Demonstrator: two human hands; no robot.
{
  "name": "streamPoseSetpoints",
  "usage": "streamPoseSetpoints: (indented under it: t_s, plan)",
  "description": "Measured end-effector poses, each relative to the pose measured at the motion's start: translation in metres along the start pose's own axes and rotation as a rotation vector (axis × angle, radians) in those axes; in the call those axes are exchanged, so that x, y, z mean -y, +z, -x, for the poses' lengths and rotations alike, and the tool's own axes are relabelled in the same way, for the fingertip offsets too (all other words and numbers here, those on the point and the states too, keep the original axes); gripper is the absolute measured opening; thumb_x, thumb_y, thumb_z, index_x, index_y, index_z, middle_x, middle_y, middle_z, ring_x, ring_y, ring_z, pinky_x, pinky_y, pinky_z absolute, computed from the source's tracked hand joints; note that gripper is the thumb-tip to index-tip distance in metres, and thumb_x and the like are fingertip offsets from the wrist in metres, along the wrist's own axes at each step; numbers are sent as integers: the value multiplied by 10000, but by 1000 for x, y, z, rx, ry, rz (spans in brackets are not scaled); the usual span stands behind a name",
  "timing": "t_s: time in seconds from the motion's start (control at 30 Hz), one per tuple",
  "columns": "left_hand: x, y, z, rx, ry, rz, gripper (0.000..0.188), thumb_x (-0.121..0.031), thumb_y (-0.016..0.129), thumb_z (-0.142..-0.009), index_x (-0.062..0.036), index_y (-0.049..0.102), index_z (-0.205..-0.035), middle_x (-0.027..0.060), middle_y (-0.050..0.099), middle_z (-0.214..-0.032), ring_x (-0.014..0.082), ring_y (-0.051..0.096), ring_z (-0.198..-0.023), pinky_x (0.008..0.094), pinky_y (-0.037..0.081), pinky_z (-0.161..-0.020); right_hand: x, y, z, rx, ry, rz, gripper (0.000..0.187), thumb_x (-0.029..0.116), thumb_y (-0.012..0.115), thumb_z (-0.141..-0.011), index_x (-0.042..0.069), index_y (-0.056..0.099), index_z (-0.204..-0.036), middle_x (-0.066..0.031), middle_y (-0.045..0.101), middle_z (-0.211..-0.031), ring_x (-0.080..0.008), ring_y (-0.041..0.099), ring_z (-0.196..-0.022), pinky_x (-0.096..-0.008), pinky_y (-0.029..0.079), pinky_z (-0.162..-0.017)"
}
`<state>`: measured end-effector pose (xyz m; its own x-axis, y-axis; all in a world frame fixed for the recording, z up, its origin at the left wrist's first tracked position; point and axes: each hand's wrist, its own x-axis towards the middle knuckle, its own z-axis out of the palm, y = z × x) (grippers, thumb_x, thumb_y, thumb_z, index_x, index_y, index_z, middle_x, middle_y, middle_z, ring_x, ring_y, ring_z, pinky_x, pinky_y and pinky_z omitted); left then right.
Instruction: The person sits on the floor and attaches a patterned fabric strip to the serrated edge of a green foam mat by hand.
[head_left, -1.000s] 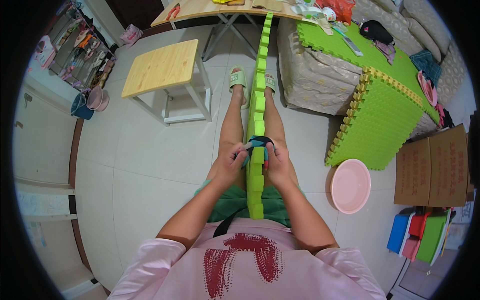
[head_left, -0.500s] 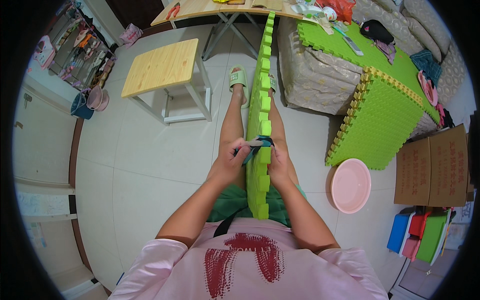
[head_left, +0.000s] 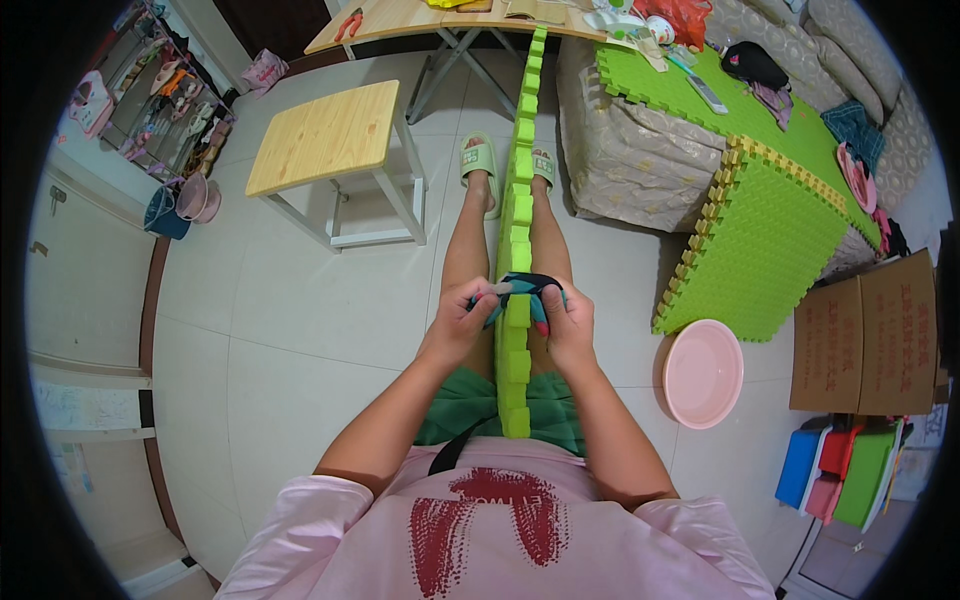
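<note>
A green foam mat (head_left: 513,372) with notched, puzzle-like edges stands on edge between my legs, seen almost edge-on. Across its top edge lies a cloth (head_left: 530,283) patterned in dark blue, teal and pink. My left hand (head_left: 458,325) is closed on the cloth's end at the mat's left side, thumb on top. On the other side, my right hand (head_left: 571,328) pinches the cloth with the thumb up, close against the mat. The parts of the cloth lower down the mat's sides are mostly hidden by my hands.
A wooden-topped stool (head_left: 325,138) stands ahead left, before a folding table (head_left: 400,28). To the right, more green mats (head_left: 760,240) lean on a covered sofa (head_left: 635,150). A pink basin (head_left: 703,374), cardboard boxes (head_left: 860,335) and coloured bins (head_left: 835,470) are nearer.
My right hand has shifted slightly right, away from the mat, and more of the cloth shows there. The mat has tipped to a more upright stance. My left hand has hardly moved.
</note>
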<state>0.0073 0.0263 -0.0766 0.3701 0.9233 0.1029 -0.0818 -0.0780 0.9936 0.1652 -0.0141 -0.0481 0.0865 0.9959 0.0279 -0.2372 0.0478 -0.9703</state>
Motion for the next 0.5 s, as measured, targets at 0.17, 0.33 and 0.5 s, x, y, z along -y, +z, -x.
streamPoseSetpoints:
  t_s: [0.17, 0.33, 0.5]
  plan:
    - [-3, 5, -3, 28, 13, -92, 213, -207, 546, -902, -48, 513, -765, -49, 408, -645, 42, 379, -605, 203, 330, -532, -27, -1, 2, -44, -114, 65, 387, 354, 417, -953, 7, 580, -1005, 35, 503, -673, -28, 395, -551, -184, 318, -495]
    - [-25, 4, -14, 15, 16, -101, 215, -214, 552, -899, -38, 530, -778, -36, 500, -682, 41, 419, -639, 200, 362, -565, -69, -2, -2, -92, -157, -6, 366, 317, 403, -962, 1, 572, -1035, 21, 512, -684, -46, 408, -555, -195, 331, -499]
    - [-48, 14, -17, 21, 97, 22, 295, -291, 532, -908, -38, 535, -756, -17, 551, -710, 39, 440, -628, 185, 357, -554, -75, -7, 11, -23, 111, 62, 327, 265, 399, -967, -6, 558, -1058, 8, 520, -723, -54, 420, -599, -199, 345, -524]
